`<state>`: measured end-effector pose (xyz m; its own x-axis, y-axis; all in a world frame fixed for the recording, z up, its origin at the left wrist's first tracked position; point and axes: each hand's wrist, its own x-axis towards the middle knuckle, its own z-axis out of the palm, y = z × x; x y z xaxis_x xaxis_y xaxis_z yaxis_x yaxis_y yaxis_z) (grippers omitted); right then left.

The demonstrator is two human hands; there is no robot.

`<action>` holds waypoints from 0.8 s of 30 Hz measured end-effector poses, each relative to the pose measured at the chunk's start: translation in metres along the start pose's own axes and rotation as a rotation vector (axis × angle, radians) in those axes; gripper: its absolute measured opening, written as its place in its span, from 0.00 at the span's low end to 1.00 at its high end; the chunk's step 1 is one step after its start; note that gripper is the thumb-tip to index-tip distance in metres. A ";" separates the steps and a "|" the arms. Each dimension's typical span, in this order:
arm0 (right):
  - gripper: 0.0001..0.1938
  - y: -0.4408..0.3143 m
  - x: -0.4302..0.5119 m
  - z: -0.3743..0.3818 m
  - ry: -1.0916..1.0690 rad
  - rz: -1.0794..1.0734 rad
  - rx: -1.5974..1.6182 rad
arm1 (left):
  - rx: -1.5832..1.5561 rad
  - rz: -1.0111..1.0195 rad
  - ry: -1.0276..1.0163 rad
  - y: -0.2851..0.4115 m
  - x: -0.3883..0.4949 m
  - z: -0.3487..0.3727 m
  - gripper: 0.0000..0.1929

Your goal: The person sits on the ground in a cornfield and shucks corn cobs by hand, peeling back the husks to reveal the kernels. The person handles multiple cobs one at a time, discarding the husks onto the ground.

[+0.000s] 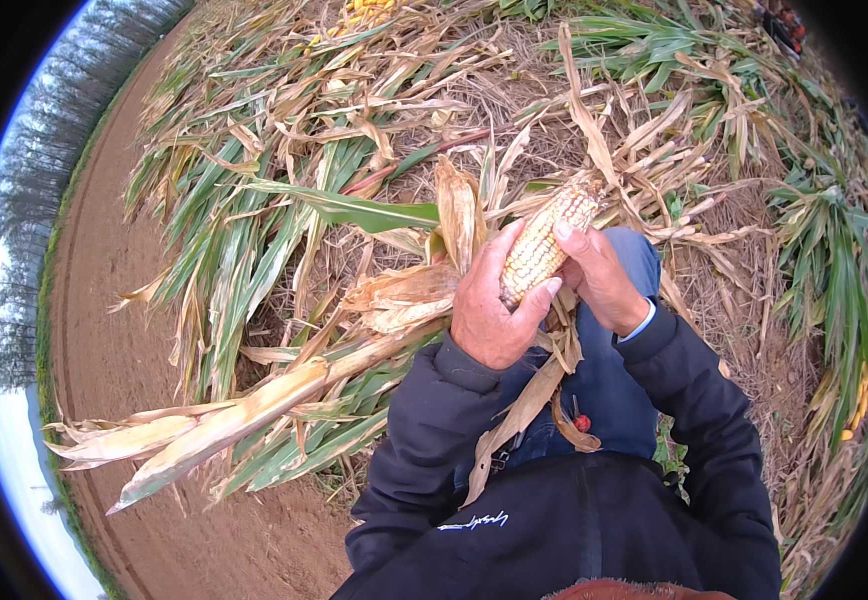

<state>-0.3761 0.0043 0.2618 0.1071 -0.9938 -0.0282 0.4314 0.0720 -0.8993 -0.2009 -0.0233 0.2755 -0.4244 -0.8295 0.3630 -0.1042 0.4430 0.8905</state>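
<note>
Both hands are on a pale yellow ear of corn (pixel 546 240), its kernels bare and its tip pointing up and to the right. My left hand (pixel 490 300) wraps the lower end, thumb along the front. Higher up, my right hand (pixel 599 274) grips the right side with the thumb pressed on the kernels. Dry tan husks (pixel 460 206) stick out beside my left hand. A thick corn stalk (pixel 374 356) with dried leaves runs from under that hand to the lower left. My palms hide the back of the ear.
Cut corn stalks and leaves (pixel 254 247), green and dry, cover much of the ground. Yellow ears (pixel 366 11) lie in a heap at the far top, with more ears (pixel 865 375) at the right rim. Bare brown soil (pixel 104 262) stretches along the left, bordered by trees (pixel 36 172).
</note>
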 end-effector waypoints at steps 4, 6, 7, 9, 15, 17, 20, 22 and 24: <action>0.21 0.003 0.006 -0.059 0.311 -0.051 0.242 | 0.501 0.167 0.059 -0.009 -0.006 -0.020 0.34; 0.19 0.005 -0.003 -0.118 0.456 -0.036 0.286 | 0.673 0.159 0.058 -0.015 -0.016 -0.037 0.32; 0.18 0.008 -0.010 -0.152 0.505 -0.027 0.292 | 0.752 0.155 0.073 -0.017 -0.021 -0.043 0.31; 0.17 0.027 -0.043 -0.217 0.660 0.010 0.368 | 0.812 0.125 0.038 -0.019 -0.030 -0.053 0.30; 0.18 0.094 -0.138 -0.319 1.190 0.344 0.272 | 0.907 0.097 -0.147 -0.017 -0.041 -0.064 0.34; 0.18 0.074 -0.089 -0.301 1.082 0.555 0.314 | 0.941 0.094 -0.206 -0.016 -0.039 -0.064 0.34; 0.27 -0.023 0.071 -0.242 0.556 0.230 0.133 | 0.996 0.113 -0.245 -0.014 -0.034 -0.064 0.36; 0.49 -0.101 0.173 -0.186 0.485 -0.290 0.120 | 1.004 0.094 -0.293 -0.010 -0.034 -0.067 0.36; 0.51 -0.135 0.226 -0.124 0.468 -0.371 0.014 | 1.070 0.067 -0.267 -0.005 -0.039 -0.074 0.37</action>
<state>-0.5210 -0.2403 0.3228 -0.4578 -0.8841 0.0942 0.3764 -0.2887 -0.8803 -0.1169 -0.0184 0.2767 -0.6253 -0.7499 0.2160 -0.7435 0.6566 0.1269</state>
